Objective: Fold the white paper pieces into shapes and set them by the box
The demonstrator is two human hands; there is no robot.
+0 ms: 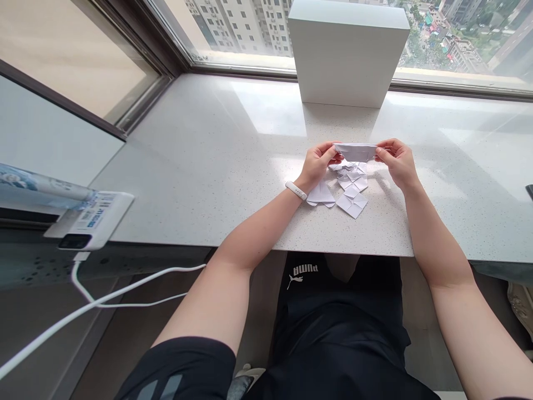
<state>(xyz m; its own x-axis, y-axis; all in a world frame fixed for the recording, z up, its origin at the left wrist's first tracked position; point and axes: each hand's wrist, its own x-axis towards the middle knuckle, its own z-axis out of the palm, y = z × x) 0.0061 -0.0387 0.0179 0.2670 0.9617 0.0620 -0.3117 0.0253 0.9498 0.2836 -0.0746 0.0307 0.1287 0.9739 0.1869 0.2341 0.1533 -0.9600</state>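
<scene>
A long white strip of folded paper (356, 152) is held up level between my two hands. My left hand (318, 164), with a white band on its wrist, pinches the strip's left end. At the other end, the thumb and fingers of my right hand (398, 161) grip the paper. Just below the strip lie several small folded paper pieces (352, 203), square and creased, partly overlapping. Another folded paper piece (321, 194) with pointed and rounded corners rests beside my left wrist. The strip partly hides the farthest pieces.
A large white box (347, 61) stands by the window at the back of the speckled white counter (200, 166). On the left edge sits a white device (95, 219) with a plugged-in white cable (137, 283). A dark object (529, 191) shows at the far right.
</scene>
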